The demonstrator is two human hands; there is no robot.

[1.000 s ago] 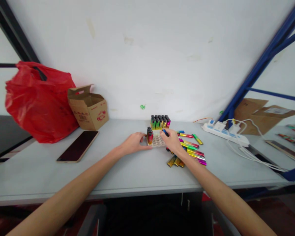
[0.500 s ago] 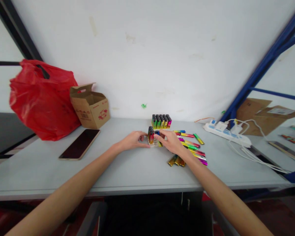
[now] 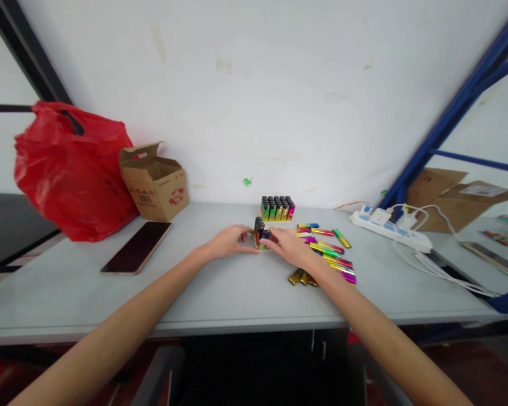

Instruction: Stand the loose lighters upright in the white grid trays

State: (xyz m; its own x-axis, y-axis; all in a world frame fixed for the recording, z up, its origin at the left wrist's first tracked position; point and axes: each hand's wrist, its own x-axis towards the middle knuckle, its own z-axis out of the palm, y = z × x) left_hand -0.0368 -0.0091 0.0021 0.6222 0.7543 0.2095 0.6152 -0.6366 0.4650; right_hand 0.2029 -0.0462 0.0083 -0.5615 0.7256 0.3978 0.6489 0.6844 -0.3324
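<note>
Lighters [image 3: 260,232] standing upright in a small tray are seen at mid-table, between the two hands; the tray itself is almost wholly hidden by the hands.

Largest to smallest, as noted:

- Grey table [image 3: 220,293], spanning the view, set against a white wall.
- Red plastic bag [image 3: 70,169], bulky, at the far left of the table by the wall.
- Cardboard carton [image 3: 154,181], open-topped, set just beside the bag on its right.
- Blue shelving frame [image 3: 457,113], slanting up at the right, with flat cardboard lying beyond it.
- White power strip [image 3: 389,228], at the right rear of the table, cables trailing toward the near edge.
- Phone [image 3: 138,247], dark screen up, lying flat in front of the carton.
- Left hand [image 3: 228,241], palm down on the table, fingers curled against the left side of the small group of lighters. No clear grip is shown; it is seen braced there, loosely closed.
- Right hand [image 3: 288,246], palm down, fingers reaching left, fingertips pinched on a dark-capped lighter [image 3: 266,234] at the right edge of the group.
- Loose lighters [image 3: 328,251], metallic and many-coloured, scattered flat just right of the right hand, some gold ones nearer the wrist.
- Full block of lighters [image 3: 276,208], packed upright, placed behind the hands near the wall.
</note>
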